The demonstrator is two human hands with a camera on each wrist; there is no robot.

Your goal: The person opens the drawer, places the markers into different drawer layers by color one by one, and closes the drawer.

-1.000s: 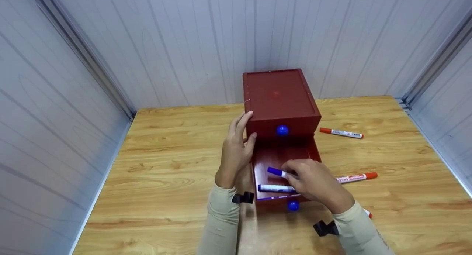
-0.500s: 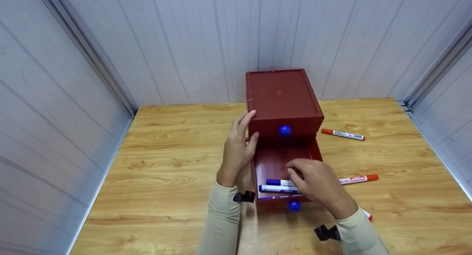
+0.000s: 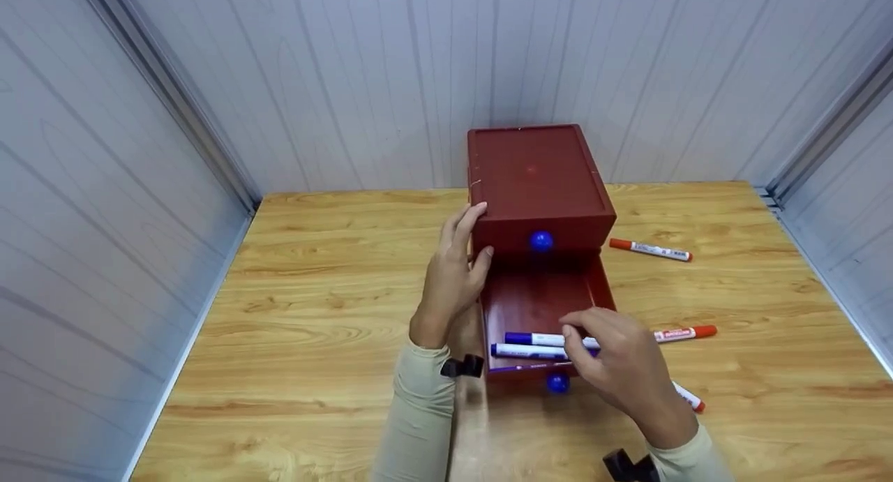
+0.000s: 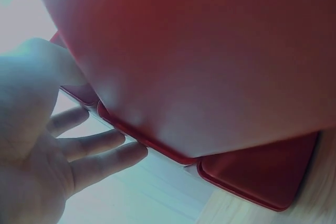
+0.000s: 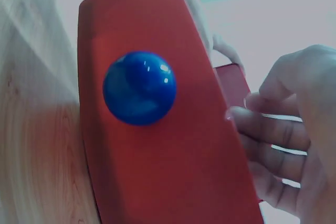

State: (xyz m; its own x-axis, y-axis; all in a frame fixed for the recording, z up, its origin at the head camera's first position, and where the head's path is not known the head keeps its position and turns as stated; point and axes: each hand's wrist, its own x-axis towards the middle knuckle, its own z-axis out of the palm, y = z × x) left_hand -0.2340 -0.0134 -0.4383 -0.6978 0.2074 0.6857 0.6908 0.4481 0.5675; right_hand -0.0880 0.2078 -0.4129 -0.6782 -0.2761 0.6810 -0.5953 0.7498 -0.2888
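Note:
A dark red two-drawer cabinet (image 3: pixel 537 171) stands with its lower drawer (image 3: pixel 530 297) pulled out. My left hand (image 3: pixel 450 280) rests against the cabinet's left front corner, fingers along the side and thumb at the front; in the left wrist view its fingers (image 4: pixel 110 163) are fairly straight. Over the drawer's right front part is my right hand (image 3: pixel 617 356), its fingers loosely bent with nothing between them. A blue-capped marker (image 3: pixel 548 340) lies in the drawer behind a second blue marker (image 3: pixel 527 351). Along the drawer's front runs a thin purple-and-white strip (image 3: pixel 530 366).
Right of the cabinet, a red-capped marker (image 3: pixel 652 250) lies on the wooden table (image 3: pixel 321 328). Another red marker (image 3: pixel 687 333) lies beside the drawer, and a third (image 3: pixel 689 396) shows partly behind the right wrist. Blue ball knobs (image 3: pixel 541 241) mark the drawer fronts. Pale walls enclose the table.
My right hand has let go of the blue-capped marker, which now lies in the drawer, and has drawn back toward the right and front. The left hand stays at the cabinet.

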